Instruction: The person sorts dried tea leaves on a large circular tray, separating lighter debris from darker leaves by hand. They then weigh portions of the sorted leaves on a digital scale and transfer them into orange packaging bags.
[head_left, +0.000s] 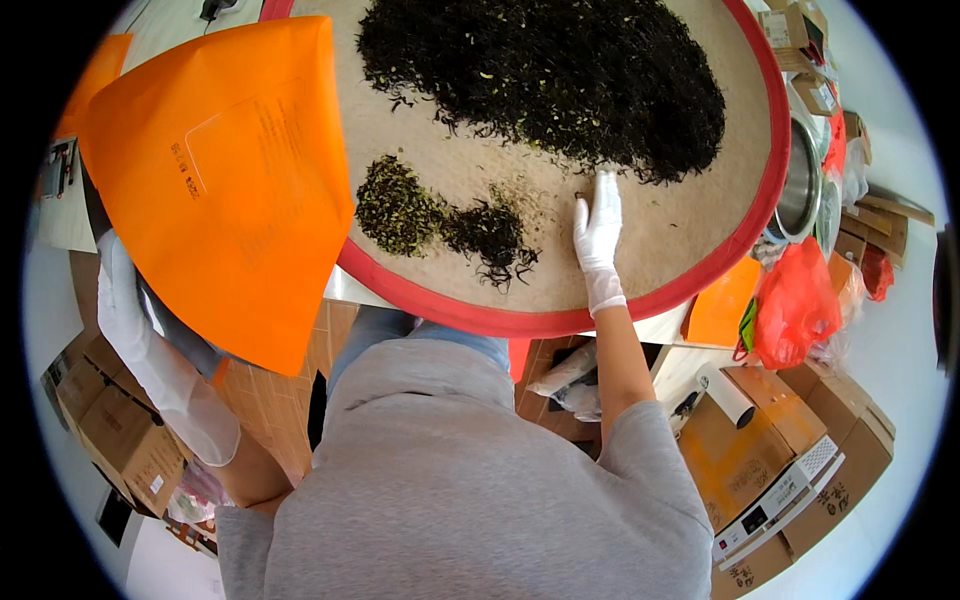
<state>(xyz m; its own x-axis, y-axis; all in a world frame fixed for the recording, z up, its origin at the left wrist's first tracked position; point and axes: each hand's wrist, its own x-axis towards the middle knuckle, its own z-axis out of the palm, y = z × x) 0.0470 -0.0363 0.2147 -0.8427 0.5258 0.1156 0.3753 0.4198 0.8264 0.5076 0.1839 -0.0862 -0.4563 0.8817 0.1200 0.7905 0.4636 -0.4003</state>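
A large orange bag point(225, 190) stands tilted at the left and overlaps the edge of a round, red-rimmed tray point(690, 290). At the bag's left edge is my left hand point(115, 268), in a white glove; it appears to grip the bag, though its fingers are mostly hidden. My right hand point(600, 225), also gloved in white, lies on the tray's beige surface with straight fingers, tips by the big heap of dark, twisted dried leaves point(560, 80). To its left are a small pile of yellow-green bits point(395, 205) and a little dark leaf pile point(490, 235).
At the right stand a round metal pan point(800, 185), a red plastic bag point(795, 305) and a flat orange packet point(722, 300). Cardboard boxes point(750, 430) are stacked at the lower right, and more boxes point(120, 425) at the lower left. Wooden flooring point(270, 400) shows below the tray.
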